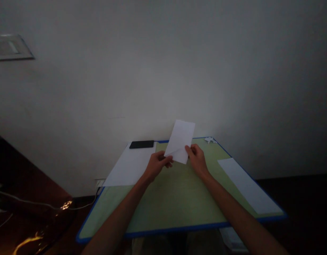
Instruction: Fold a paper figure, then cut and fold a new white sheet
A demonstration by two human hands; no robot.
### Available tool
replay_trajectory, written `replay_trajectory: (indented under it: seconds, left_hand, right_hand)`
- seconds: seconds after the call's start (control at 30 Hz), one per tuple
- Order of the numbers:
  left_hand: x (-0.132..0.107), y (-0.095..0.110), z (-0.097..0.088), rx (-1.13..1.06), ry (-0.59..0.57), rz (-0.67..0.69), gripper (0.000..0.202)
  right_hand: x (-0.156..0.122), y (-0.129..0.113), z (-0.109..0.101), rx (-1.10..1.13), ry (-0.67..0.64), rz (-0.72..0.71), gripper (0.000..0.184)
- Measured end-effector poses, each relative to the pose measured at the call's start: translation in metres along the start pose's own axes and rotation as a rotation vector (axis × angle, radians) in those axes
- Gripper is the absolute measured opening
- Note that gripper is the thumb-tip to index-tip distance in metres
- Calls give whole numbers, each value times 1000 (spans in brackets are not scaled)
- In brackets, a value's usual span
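Observation:
A white sheet of paper (pixel 181 136) is held up above the table, tilted, with a crease or folded flap near its lower end. My left hand (pixel 158 163) pinches its lower left corner between thumb and fingers. On the right edge, my right hand (pixel 197 158) grips the same sheet, thumb on the near face and fingers curled behind. The back of the paper and the fingertips behind it are hidden.
The green table (pixel 174 202) has a blue edge and stands against a wall. Larger white paper (pixel 128 164) lies at left under a black flat device (pixel 141 144). A white paper strip (pixel 250 186) lies at right; paper scraps (pixel 210 140) sit at the far right corner.

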State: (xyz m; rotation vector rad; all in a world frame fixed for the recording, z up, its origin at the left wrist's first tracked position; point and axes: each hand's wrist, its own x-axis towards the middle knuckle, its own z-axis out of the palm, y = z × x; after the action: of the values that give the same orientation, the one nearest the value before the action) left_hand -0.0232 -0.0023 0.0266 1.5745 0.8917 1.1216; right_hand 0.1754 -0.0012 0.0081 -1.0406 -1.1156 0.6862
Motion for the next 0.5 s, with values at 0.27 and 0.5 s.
replay_trajectory:
  seconds: [0.27,0.5]
  left_hand:
    - [10,-1,-19,204,187,160,32]
    - [2,13,-19,493,65,305,31]
  right_hand:
    - [15,-4,-22,-41,317,-92,54]
    - [12,-64,-19,-671,-159,-878,16]
